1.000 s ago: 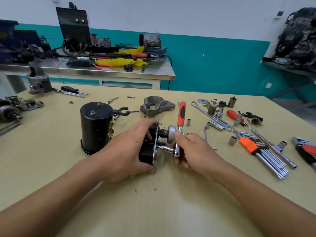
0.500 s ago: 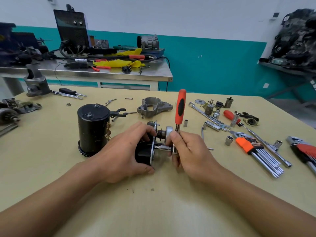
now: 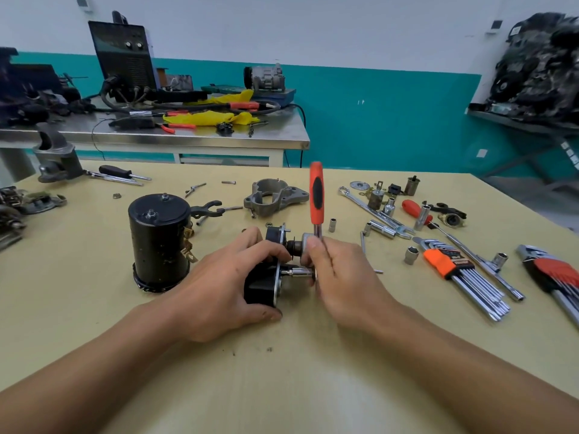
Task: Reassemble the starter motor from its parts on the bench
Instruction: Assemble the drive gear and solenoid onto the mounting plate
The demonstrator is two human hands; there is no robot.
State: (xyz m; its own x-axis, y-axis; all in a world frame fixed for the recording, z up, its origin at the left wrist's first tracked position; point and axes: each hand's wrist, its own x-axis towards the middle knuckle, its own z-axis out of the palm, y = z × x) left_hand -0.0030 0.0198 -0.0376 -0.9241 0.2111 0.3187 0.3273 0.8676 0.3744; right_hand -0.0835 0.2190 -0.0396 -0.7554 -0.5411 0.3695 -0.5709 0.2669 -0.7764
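On the yellow surface (image 3: 78, 277), the black motor housing (image 3: 158, 242) is standing upright, left of centre. Just beside it, the left hand (image 3: 219, 289) is gripping the black end assembly (image 3: 261, 285). The right hand (image 3: 341, 277) is curling round the head of the ratchet (image 3: 315, 195), whose orange handle is pointing upward and whose socket is bearing on the assembly's plate.

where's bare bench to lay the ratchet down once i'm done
Bare bench runs along the near edge between the forearms, and left of the black motor housing. Right of the right hand it is crowded: sockets, hex keys, wrenches. Around the grey casting lie loose bolts.
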